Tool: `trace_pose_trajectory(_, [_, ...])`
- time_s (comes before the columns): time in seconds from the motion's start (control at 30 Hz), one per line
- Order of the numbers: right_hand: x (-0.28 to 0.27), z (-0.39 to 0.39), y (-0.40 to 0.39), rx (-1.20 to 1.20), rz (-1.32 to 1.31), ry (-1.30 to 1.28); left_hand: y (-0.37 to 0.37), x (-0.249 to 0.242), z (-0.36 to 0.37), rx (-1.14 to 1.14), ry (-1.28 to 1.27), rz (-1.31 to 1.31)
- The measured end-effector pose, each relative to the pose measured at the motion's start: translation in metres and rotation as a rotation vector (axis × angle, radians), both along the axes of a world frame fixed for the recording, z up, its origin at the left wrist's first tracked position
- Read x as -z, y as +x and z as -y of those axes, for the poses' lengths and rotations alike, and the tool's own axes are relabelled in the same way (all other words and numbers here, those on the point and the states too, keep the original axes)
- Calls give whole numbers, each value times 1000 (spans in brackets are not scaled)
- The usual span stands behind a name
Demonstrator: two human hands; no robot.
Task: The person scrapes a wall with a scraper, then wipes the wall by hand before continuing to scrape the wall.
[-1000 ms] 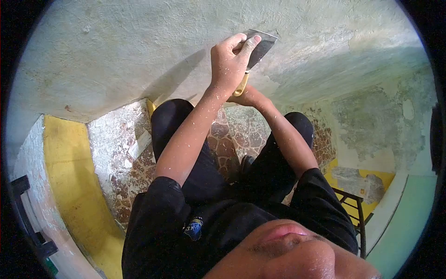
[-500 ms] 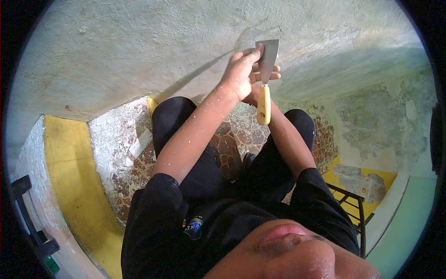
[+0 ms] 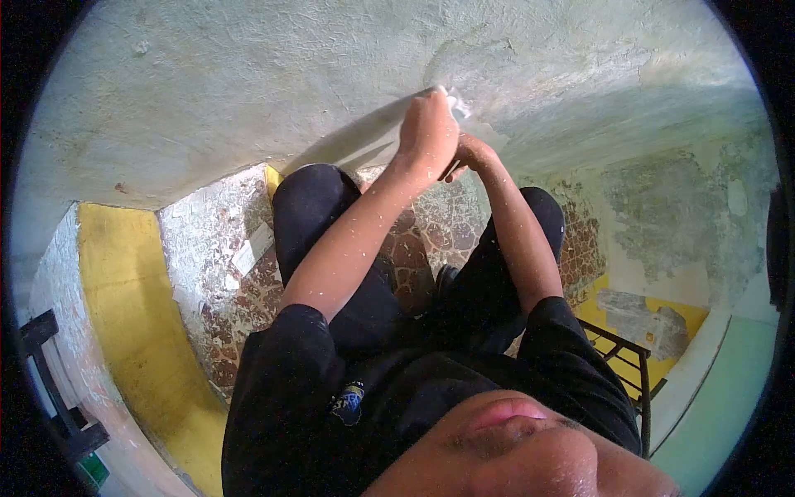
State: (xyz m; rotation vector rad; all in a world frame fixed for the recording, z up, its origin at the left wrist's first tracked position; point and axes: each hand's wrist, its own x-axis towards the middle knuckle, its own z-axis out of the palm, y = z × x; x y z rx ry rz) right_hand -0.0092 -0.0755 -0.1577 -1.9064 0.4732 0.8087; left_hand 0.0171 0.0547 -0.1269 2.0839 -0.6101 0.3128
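My left hand point(image 3: 431, 128) is closed in a fist close to the rough grey-green wall point(image 3: 290, 74). A blurred pale, greyish thing point(image 3: 457, 105) shows at its fingertips; I cannot make out what it is. Just below and to the right, my right hand point(image 3: 475, 152) has its fingers curled beside my left wrist, with a thin dark edge between them that is too small to name. The scraper's yellow handle and flat blade cannot be clearly seen. Pale specks dot both forearms.
Below the wall lies a patterned brown floor point(image 3: 410, 265) with pale stains and a white scrap point(image 3: 253, 248). A yellow ledge point(image 3: 137, 306) runs along the left. A dark metal frame point(image 3: 644, 389) stands at the lower right. My bent knees flank my forearms.
The scraper, earlier in plain view with my left fingers at its blade, is no longer clearly visible. My left hand has turned and closed; my right hand has come out lower right of it.
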Motion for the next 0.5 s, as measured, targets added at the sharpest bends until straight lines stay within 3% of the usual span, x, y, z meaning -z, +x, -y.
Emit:
trace_pose_trajectory(0.03, [-3,-4,5,23,-52,-8,0,-8,-4,0,2,2])
trace_pose_trajectory(0.1, [23,14,2,-2,0,27,-3,-24,-9,114,-102,-387])
trace_pose_trajectory(0.13, [37,25,-2,-24,49,60,-2,-21,-6,115,-101,-384])
trace_pose_trajectory(0.2, [44,32,-10,64,35,122,-4,-32,-2,515,-226,-602])
trace_pose_trajectory(0.23, [47,33,-14,91,83,127,-17,-48,-8,602,-384,-990])
trace_pose_trajectory(0.27, [48,34,-18,116,129,133,-18,-40,-4,602,-385,-989])
trace_pose_trajectory(0.33, [50,33,-24,165,222,145,-18,-16,7,445,-121,-601])
trace_pose_trajectory(0.37, [46,30,-26,190,269,152,-23,-20,6,287,-76,-557])
trace_pose_trajectory(0.4, [42,28,-26,213,318,157,-23,-25,4,286,-77,-554])
trace_pose_trajectory(0.43, [37,25,-19,213,322,155,-22,-31,2,160,-20,-405])
trace_pose_trajectory(0.5, [1,2,-2,-178,18,-317,-17,-44,-6,46,10,-248])
